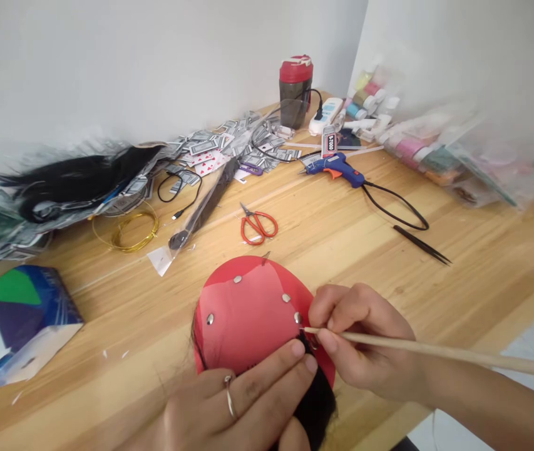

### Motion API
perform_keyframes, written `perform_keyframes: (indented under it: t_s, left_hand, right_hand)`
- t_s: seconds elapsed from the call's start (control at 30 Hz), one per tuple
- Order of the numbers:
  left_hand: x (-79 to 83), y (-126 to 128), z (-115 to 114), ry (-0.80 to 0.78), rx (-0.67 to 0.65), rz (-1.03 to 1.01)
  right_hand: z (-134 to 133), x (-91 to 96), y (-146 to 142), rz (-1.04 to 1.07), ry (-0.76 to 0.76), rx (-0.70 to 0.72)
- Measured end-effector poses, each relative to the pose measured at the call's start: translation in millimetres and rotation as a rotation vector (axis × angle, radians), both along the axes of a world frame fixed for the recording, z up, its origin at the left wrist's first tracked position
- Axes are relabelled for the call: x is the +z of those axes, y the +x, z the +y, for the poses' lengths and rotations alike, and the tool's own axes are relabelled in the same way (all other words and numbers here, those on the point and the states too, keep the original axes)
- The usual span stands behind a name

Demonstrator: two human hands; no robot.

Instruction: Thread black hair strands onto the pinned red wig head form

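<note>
A red paper piece (248,319) with several silver studs lies at the table's near edge, black hair-like material (316,407) under its near side. My left hand (243,401), a ring on one finger, presses on the red piece with fingers closed round its near edge. My right hand (365,341) pinches a long thin wooden stick (436,352), whose tip touches the red piece by a stud at its right edge.
On the wooden table (459,288): red scissors (258,225), a blue glue gun (337,168) with black cord, black tweezers (421,245), gold wire coil (128,232), playing cards (229,150), black feathers (74,178), a red-lidded bottle (295,91), bags of craft supplies (436,150), coloured paper pack (22,313).
</note>
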State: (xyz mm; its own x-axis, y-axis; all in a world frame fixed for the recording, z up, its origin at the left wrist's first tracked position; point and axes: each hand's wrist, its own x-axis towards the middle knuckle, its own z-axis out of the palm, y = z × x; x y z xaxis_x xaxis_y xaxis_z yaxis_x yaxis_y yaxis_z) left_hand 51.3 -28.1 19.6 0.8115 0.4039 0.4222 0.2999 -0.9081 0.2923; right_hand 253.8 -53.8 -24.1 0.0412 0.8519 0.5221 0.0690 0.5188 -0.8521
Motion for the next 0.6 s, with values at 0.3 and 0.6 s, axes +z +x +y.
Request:
perform_keyframes:
  t_s: [0.3,0.6]
  left_hand:
    - [-28.0,4.6,-6.8,0.008,0.089,-0.249]
    - [-4.2,0.4,-2.2,0.040,-0.063,-0.039]
  right_hand:
    - [-0.5,-1.9,-0.6,0.024,-0.010,-0.011]
    - [-2.1,-8.5,1.7,0.124,-0.136,0.093]
